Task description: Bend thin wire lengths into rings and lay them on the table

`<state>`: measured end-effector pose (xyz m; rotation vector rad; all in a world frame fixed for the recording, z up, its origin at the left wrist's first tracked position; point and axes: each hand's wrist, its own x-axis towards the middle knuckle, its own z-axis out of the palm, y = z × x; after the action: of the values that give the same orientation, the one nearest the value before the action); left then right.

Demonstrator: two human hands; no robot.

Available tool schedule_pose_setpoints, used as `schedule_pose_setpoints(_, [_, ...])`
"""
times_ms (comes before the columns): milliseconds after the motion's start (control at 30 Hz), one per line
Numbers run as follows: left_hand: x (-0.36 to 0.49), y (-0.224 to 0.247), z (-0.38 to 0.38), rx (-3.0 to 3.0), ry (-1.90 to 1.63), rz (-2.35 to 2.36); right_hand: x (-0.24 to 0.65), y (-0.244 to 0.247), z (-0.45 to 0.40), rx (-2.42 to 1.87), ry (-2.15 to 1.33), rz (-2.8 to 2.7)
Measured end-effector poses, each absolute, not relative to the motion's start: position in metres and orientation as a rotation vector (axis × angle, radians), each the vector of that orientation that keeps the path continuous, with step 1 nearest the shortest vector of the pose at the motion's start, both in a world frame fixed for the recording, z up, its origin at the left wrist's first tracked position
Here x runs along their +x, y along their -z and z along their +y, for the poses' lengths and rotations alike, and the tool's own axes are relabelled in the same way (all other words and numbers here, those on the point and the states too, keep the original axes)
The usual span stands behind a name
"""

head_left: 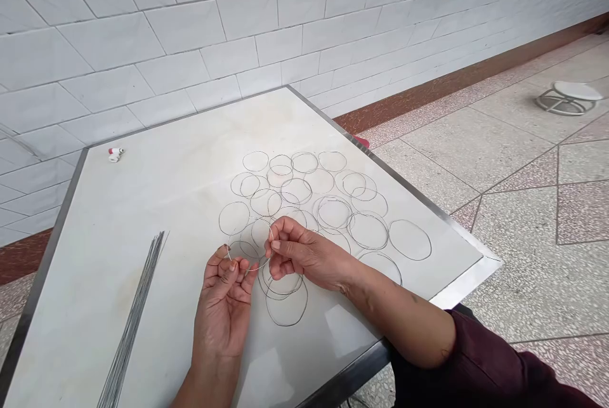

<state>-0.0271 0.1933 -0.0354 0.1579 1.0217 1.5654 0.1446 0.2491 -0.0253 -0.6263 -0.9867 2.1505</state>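
Observation:
Between my two hands a thin wire ring (254, 269) is held up a little above the table. My left hand (223, 297) pinches its left side between thumb and fingers, palm turned up. On the ring's right side, my right hand (299, 252) grips the wire with thumb and forefinger. Several more wire rings (415, 260) lie spread over the table beyond and beside my hands, many of them overlapping. A bundle of straight metal wires (136, 313) lies to the left of my left hand.
The white table (181, 167) has a metal edge and stands against a tiled wall (190, 27). Small white and red pieces (115, 154) lie near its far left corner. A round stool (569, 97) is on the floor at the right.

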Motion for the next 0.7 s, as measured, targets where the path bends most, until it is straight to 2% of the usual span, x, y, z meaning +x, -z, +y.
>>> schedule_pose_setpoints(267, [-0.0264,0.0349,0.1917,0.29,-1.475,1.039,0.145,0.0274,0.2536,-0.695,-2.05,-0.915])
schedule_pose_setpoints(700, [-0.0198,0.0315,0.188,0.362,-1.492,1.027,0.1501,0.0268,0.2586,-0.501,-2.31,-0.521])
